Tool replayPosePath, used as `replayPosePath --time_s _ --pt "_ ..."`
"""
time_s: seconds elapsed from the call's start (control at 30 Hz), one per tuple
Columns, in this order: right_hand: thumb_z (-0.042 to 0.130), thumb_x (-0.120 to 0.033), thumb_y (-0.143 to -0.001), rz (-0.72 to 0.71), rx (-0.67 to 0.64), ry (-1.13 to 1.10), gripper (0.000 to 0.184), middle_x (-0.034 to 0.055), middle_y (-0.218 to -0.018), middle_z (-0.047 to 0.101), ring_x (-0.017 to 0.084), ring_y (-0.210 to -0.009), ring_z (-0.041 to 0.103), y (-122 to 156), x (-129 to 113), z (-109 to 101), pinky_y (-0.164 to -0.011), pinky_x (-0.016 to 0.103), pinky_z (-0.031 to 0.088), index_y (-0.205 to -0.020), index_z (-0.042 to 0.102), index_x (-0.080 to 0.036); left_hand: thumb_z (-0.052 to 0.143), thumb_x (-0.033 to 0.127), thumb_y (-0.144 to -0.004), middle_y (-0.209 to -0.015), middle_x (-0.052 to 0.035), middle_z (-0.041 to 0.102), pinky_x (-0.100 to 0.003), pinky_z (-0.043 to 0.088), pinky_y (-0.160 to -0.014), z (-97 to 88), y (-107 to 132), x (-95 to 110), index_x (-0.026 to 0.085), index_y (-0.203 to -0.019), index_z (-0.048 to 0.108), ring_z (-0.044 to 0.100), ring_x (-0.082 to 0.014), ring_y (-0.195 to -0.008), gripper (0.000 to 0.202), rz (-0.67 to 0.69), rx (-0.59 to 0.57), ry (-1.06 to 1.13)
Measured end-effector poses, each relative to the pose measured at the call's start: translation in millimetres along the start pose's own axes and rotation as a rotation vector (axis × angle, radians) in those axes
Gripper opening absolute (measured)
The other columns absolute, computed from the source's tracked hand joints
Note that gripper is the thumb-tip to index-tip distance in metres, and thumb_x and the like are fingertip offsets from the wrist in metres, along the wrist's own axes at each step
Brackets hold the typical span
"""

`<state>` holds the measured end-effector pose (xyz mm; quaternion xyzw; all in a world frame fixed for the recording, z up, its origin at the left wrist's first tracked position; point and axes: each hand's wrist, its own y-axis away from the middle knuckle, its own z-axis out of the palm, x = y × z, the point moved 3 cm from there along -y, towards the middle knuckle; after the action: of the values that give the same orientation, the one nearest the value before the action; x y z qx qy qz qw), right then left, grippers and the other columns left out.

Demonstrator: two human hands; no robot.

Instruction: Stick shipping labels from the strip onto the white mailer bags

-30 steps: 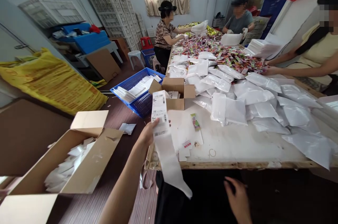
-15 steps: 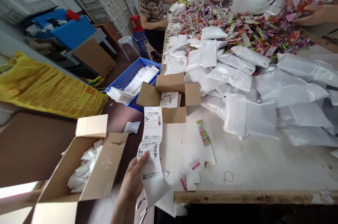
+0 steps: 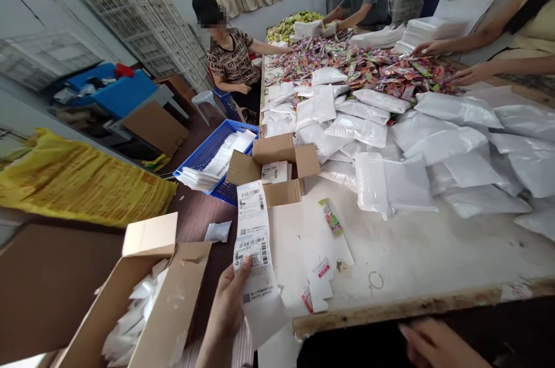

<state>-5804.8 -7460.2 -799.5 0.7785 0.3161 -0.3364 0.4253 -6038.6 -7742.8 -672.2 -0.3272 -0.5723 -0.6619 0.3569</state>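
My left hand [image 3: 229, 298] is closed on a strip of printed shipping labels [image 3: 254, 240], thumb on top. The strip's upper end reaches the small open carton [image 3: 281, 194], where a stack of similar labels [image 3: 273, 172] lies. At the lower right, past the table's front edge, my right hand [image 3: 437, 342] is blurred and cut off by the frame, so its fingers do not show clearly. Nearest the strip on the table are a green snack packet [image 3: 332, 216] and a small red-and-white packet [image 3: 321, 267].
Filled white bags [image 3: 373, 183] are heaped on the table's right, with colourful packets [image 3: 359, 61] behind. A blue basket [image 3: 195, 154] of white envelopes stands left of the small carton. A large carton [image 3: 182, 293] holds paper scraps. Several people work around the far table.
My right hand has come into view at the lower right. The view has tilted up, showing more of the co-workers. My left hand still holds the label strip.
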Motion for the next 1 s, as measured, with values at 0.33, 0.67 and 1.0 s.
replayPosePath --time_s 0.33,0.67,1.0 --pt "0.046 -0.021 -0.095 -0.492 0.146 0.596 0.015 0.0067 -0.079 0.063 0.018 -0.071 0.062 -116.2 -162.7 85.2 -0.061 0.025 0.043 -0.082 0.053 -0.017 0.084 0.047 -0.063 -0.082 -0.0086 0.077 -0.03 0.057 -0.066 -20.5 33.8 -11.2 0.014 -0.091 0.073 0.073 -0.0269 -0.08 0.044 0.038 -0.159 0.047" --pt "0.036 -0.04 -0.098 -0.69 0.78 0.553 0.044 0.0213 -0.11 0.06 0.036 -0.108 0.054 -134.5 -293.2 -87.0 -0.093 0.052 0.038 -0.126 0.052 -0.01 0.083 0.046 -0.064 -0.091 -0.0104 0.077 -0.03 0.056 -0.073 -24.0 18.6 -21.0 0.014 -0.091 0.073 0.073 -0.0264 -0.083 0.043 0.06 -0.235 0.084" --pt "0.056 -0.012 -0.075 -0.447 0.545 1.004 0.075 0.0198 -0.142 0.046 0.036 -0.13 0.041 -145.7 -123.6 -75.5 -0.105 0.054 0.03 -0.146 0.034 -0.013 0.084 0.046 -0.063 -0.093 -0.0128 0.077 -0.033 0.057 -0.075 -21.2 26.1 -29.9 0.013 -0.09 0.073 0.073 -0.0283 -0.085 0.044 0.032 -0.242 0.072"
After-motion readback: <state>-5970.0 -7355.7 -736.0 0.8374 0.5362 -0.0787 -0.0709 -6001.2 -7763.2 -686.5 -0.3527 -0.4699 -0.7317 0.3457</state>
